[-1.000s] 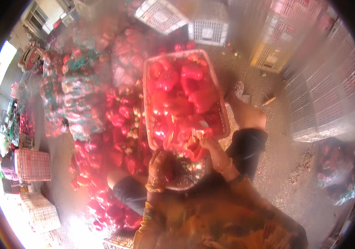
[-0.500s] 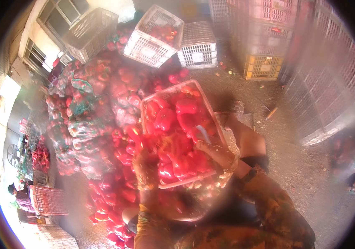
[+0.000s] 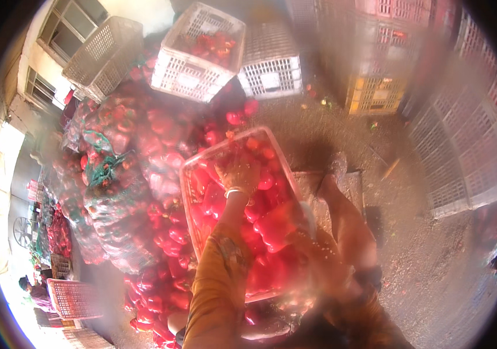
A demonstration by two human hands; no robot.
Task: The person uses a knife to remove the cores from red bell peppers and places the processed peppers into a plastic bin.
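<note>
Reaching forward with the left arm [image 3: 222,256] near straight, left hand [image 3: 241,174] palm down among the red peppers [image 3: 214,202] in the far half of the crate [image 3: 284,164]; cannot tell whether gripping. Holding the right hand [image 3: 321,249] nearer, at the crate's right side beside a pale object [image 3: 307,218], too blurred to tell whether closed. Bordered left by loose peppers [image 3: 156,291] and bags [image 3: 114,200], far by white crates [image 3: 270,78].

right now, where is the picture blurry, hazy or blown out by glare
Head view: the right hand is smeared, its fingers indistinct; head view: milky haze veils the stacked crates at right; head view: glare whites out part of the left edge; same head view: the fisheye lens bends straight edges near the dark rim.
</note>
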